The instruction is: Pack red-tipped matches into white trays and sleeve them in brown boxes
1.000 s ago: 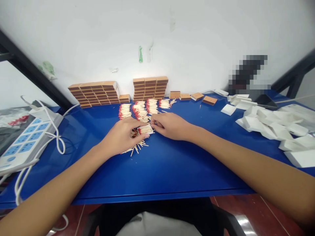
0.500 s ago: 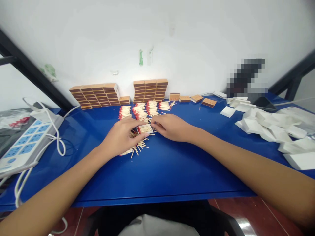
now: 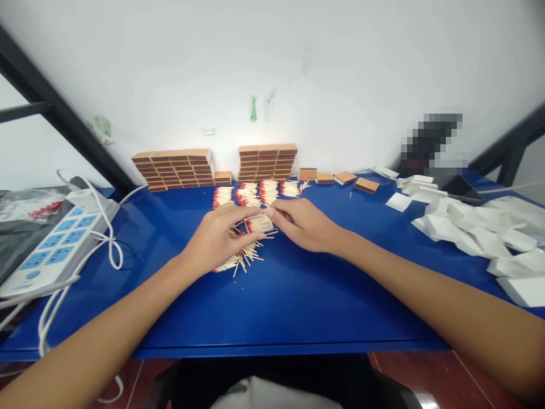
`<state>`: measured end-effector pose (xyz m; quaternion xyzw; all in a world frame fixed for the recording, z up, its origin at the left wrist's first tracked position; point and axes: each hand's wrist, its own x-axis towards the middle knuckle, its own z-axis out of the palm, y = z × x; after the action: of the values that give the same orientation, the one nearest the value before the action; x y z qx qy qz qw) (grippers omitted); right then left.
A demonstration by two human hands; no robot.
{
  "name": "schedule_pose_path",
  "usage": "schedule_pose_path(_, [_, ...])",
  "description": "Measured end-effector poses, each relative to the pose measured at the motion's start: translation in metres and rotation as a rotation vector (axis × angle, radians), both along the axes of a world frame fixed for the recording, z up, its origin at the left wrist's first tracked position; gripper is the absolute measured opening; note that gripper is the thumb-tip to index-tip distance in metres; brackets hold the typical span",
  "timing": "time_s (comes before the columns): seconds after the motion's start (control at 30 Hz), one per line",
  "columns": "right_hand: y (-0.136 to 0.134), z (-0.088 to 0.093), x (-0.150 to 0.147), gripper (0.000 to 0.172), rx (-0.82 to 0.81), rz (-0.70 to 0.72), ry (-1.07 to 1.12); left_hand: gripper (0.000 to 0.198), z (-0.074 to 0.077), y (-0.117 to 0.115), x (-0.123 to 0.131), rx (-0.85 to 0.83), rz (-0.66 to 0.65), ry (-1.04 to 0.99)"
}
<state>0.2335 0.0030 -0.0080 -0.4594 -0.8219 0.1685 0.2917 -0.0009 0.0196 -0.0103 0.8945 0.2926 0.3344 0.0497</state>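
White matchbox tray (image 3: 269,229): one, grasped between thumb and fingers of the left hand (image 3: 217,236). Matches (image 3: 258,223) lie across its inside, red heads toward that palm, so this tray seems well along in filling. The right hand (image 3: 304,224) meets its far right corner with fingertips drawn together; whether they pinch a match, I cannot tell. Much appears left: one loose heap (image 3: 244,258) spreads under and nearer than the left grip, and four bundles (image 3: 268,192) lie beyond it. Farther back, two stacks of brown boxes (image 3: 268,162) suggest finished work, with one single box (image 3: 222,178) between them and four separate boxes (image 3: 324,178) rightward. Well right of both hands, white trays (image 3: 472,218) overlap too much to count.
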Motion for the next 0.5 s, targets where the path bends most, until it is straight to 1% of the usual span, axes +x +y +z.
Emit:
schedule_pose_path(0.07, [0.0012,-0.0020,-0.0015,0.048,-0.092,-0.009,0.110,0.040,0.0014,-0.0009,0.0003,0.012,-0.006,-0.015])
schedule_pose_path(0.13, [0.0025,-0.0029,-0.0026,0.049,-0.177,-0.013,0.193,0.040,0.0023,-0.0020,0.0009,0.018,-0.020,-0.024])
schedule_pose_path(0.23, [0.0037,-0.0028,-0.0039,0.047,-0.267,-0.008,0.254,0.039,0.0022,-0.0036,0.0017,0.019,-0.033,-0.027])
schedule_pose_path(0.3, [0.0041,-0.0022,-0.0041,0.046,-0.309,-0.019,0.291,0.039,0.0018,-0.0042,0.0019,0.030,-0.018,-0.032])
schedule_pose_path(0.4, [0.0050,-0.0010,-0.0027,0.043,-0.324,-0.048,0.331,0.041,0.0019,-0.0041,0.0016,0.022,0.011,-0.028])
schedule_pose_path(0.5, [0.0066,-0.0001,0.0004,0.042,-0.281,-0.044,0.305,0.040,0.0023,-0.0029,0.0011,-0.004,0.026,-0.031])
